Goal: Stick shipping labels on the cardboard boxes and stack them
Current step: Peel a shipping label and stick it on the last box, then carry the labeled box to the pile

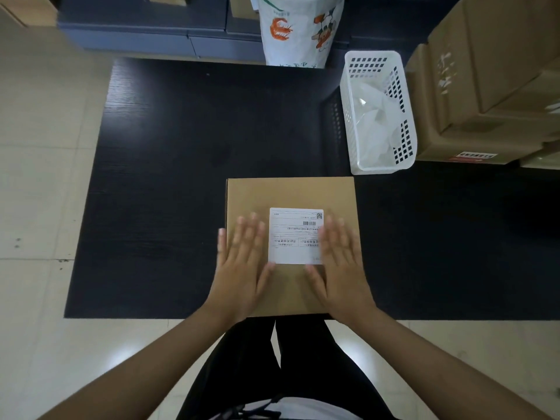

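Fingers [242, 237] of our left hand [239, 268] and right hand [341, 265] spread flat on box [291, 192], beside label [295, 234]. White basket [375, 59] on desk [181, 147] holds crumpled white sheets [375, 122].

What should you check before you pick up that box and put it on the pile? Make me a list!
1. Label on the box: the shipping label lies on top of the cardboard box. Ok.
2. Label pressed flat: no lifted corner shows, but the right hand covers its right edge. Cannot tell.
3. Hands free: the left hand and the right hand lie flat with straight fingers, holding nothing. Ok.
4. Box fully on the table: its near edge sits at the table's front edge. Cannot tell.
5. Pile to stack on: the stacked boxes stand at the right, behind the white basket. Ok.
6. Room on top of the pile: out of frame. Cannot tell.
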The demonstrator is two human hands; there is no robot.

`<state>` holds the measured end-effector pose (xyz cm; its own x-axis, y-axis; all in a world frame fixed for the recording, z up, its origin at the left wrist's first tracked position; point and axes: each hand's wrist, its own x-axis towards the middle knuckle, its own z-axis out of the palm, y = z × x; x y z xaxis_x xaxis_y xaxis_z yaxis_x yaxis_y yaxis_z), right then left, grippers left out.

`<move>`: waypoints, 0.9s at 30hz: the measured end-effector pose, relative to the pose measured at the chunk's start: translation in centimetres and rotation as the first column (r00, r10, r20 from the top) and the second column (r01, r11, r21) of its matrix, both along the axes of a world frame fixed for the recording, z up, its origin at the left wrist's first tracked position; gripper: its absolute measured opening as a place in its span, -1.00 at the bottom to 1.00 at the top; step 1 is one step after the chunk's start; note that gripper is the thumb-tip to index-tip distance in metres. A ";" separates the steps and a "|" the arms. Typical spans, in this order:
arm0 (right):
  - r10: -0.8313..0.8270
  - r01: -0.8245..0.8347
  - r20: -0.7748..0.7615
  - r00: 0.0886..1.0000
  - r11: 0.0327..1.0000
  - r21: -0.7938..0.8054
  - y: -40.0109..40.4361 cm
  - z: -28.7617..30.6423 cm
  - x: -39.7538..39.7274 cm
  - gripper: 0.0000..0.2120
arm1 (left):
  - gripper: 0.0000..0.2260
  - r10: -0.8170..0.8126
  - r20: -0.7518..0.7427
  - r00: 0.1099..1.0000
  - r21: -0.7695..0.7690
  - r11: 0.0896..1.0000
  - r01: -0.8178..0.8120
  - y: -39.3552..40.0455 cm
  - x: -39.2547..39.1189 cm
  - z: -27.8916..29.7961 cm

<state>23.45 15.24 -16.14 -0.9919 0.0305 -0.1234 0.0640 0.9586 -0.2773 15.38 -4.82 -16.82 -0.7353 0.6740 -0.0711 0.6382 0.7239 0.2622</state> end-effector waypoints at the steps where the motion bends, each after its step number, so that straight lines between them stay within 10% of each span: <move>1: 0.187 -0.187 -0.017 0.982 0.982 0.016 0.3 -0.1 0.3 -0.36 | -0.43 -0.194 -0.018 0.981 -0.004 0.981 0.194 -0.3 0.1 -0.1; 5: 0.391 -0.391 0.019 0.920 0.912 0.122 1.2 -0.3 0.6 -0.38 | -0.44 -0.442 -0.046 0.896 -0.093 0.895 0.437 -1.2 -0.1 -0.1; 9: -0.128 0.125 0.061 0.990 0.991 0.053 0.9 -0.1 1.8 -0.34 | -0.39 0.117 0.026 0.993 0.009 0.993 -0.117 -1.3 0.9 0.3; 12: -0.248 0.248 0.026 0.969 0.950 -0.191 0.7 0.3 2.2 -0.31 | -0.31 0.490 0.330 0.807 0.188 0.803 -0.565 -1.4 1.7 0.3; 15: -0.539 0.476 0.001 0.842 0.741 -0.474 1.3 0.7 2.3 -0.28 | -0.27 0.459 0.719 0.521 0.260 0.518 -0.815 -1.7 2.1 0.7; 19: -0.762 0.746 0.320 0.564 0.303 -0.593 1.2 0.7 2.2 -0.42 | -0.37 0.299 0.871 0.390 0.229 0.455 -0.860 -2.5 3.7 0.8; 27: -0.726 0.775 0.459 0.513 0.161 -0.611 -0.1 2.8 2.2 -0.65 | -0.47 0.322 0.869 0.375 0.249 0.371 -0.895 -2.1 2.3 3.9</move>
